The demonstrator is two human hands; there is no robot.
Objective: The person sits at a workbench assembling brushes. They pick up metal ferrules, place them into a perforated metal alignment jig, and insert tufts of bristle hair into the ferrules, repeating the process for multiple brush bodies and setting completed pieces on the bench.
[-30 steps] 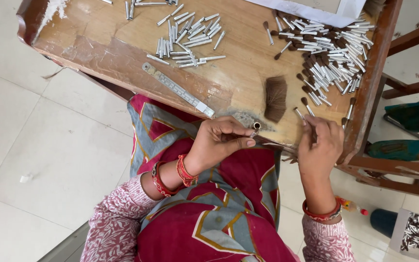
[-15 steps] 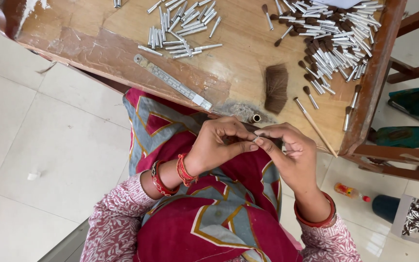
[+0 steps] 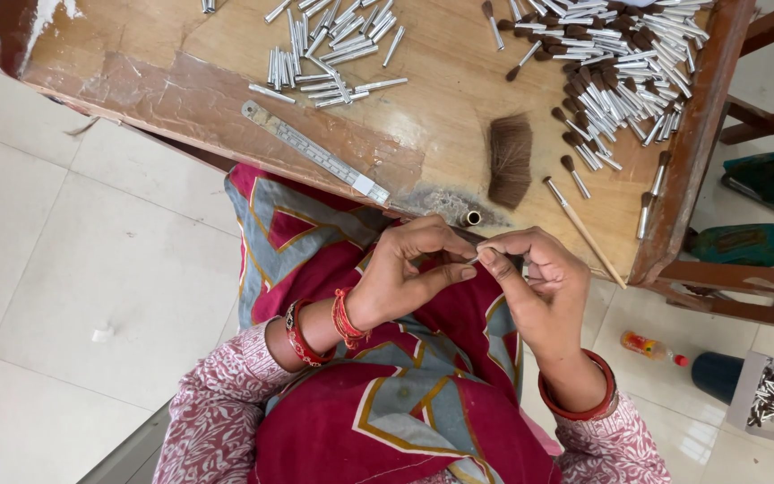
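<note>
Between my two hands, just off the near edge of the worktop point(image 3: 226, 99) and above my lap, I hold a thin pale sliver, probably a small metal tube or brush part; it is too small to tell. My left hand point(image 3: 409, 269) pinches it with thumb and fingers pressed together. My right hand point(image 3: 539, 287) meets it from the other side, its grip also closed on the piece at the fingertips. I judge it very light, stiff and smooth, easy to drop, best held near its middle.

At the near edge sit a small brass ring point(image 3: 472, 218) and a tuft of brown bristle point(image 3: 510, 161), soft and loose. A metal ruler point(image 3: 315, 152) lies slantwise to the left. A long thin stick point(image 3: 584, 231) points toward the right corner. Plain metal tubes point(image 3: 333, 54) lie heaped at the far left, finished small brushes point(image 3: 620, 63) at the far right, near the raised right edge. Open room lies over my lap.
</note>
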